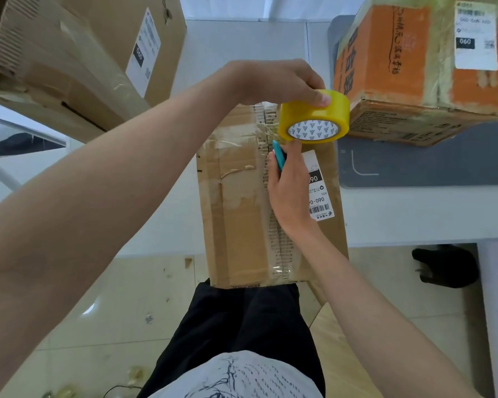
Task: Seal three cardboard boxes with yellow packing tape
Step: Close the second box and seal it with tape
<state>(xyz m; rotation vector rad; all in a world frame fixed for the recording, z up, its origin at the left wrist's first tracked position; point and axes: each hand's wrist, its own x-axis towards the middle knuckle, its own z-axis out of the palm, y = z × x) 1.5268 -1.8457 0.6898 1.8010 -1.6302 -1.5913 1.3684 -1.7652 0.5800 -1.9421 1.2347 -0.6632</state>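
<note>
— At the table's (242, 41) far left corner, what is seen?
— A big brown cardboard box (78, 53) with a white label is stood there. An orange box (423, 61), wrapped in yellowish tape, is set at the far right, on a grey mat (429, 165).

— And at the near edge?
— A flat cardboard box (239, 196) is laid across that edge, its near end jutting past it towards the person's dark trousers. Old clear tape and torn corrugation are seen along its centre seam, and a white shipping label (318, 196) is stuck right of the seam.

— How are the hands placed?
— The left hand (273, 81) is reached over the box's far end; the yellow tape roll (314, 116) is gripped from above, thumb on its outer face, and held above the seam. The right hand (291, 185) is rested on the seam just below the roll, fingers curled round a small teal cutter (279, 156), its tip pointed up towards the roll.

— Is a strip pulled out?
— That cannot be told.
</note>
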